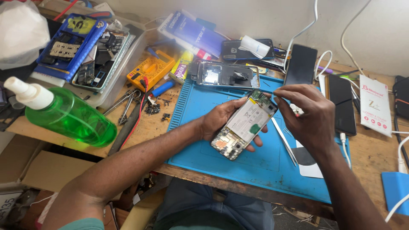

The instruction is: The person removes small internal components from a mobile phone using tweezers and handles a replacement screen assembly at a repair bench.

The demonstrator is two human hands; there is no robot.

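Lying back-off in the left hand (221, 121) above the blue mat (264, 164), the opened phone (246, 125) shows its battery and boards, so opening is done; the right hand (307, 114) is pinched on a thin tool at its top edge; tweezers (284, 141), a second opened phone (226, 75), loose screws (155, 110) and a green spray bottle (64, 113) lie around; reassembly remains.

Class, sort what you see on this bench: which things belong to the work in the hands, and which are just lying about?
In the work:
opened phone
left hand
right hand
blue mat

Lying about:
green spray bottle
yellow multimeter
scissors
tweezers
black phone
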